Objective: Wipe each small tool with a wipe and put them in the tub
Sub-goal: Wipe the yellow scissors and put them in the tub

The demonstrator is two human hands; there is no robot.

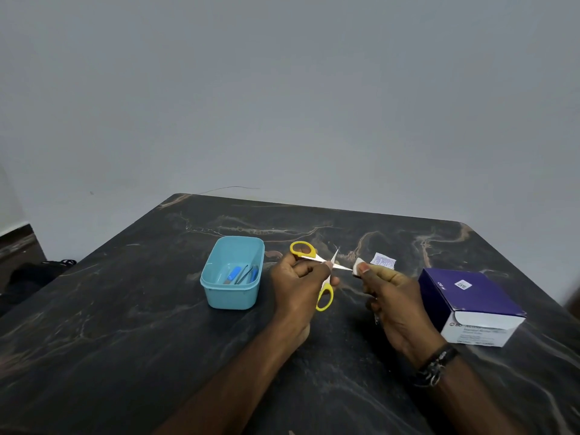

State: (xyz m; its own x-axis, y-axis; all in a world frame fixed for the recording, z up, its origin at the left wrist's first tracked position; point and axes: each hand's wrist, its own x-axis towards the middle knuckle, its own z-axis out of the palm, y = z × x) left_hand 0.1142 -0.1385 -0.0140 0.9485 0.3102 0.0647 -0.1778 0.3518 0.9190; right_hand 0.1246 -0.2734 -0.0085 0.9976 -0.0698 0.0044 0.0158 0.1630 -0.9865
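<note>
My left hand (298, 284) grips yellow-handled scissors (303, 250) above the table, their blades spread apart. One blade tip points right into a small white wipe (357, 267), which my right hand (392, 296) pinches between thumb and fingers. The light blue tub (232, 296) stands just left of my left hand. Inside it lie several small tools, among them a blue-handled one (233, 274) and thin dark metal ones.
A torn wipe sachet (383, 262) lies on the dark marble table (125, 324) behind my right hand. A purple and white box (470, 306) sits at the right. The table's far edge meets a grey wall; a dark bag lies on the floor at the left.
</note>
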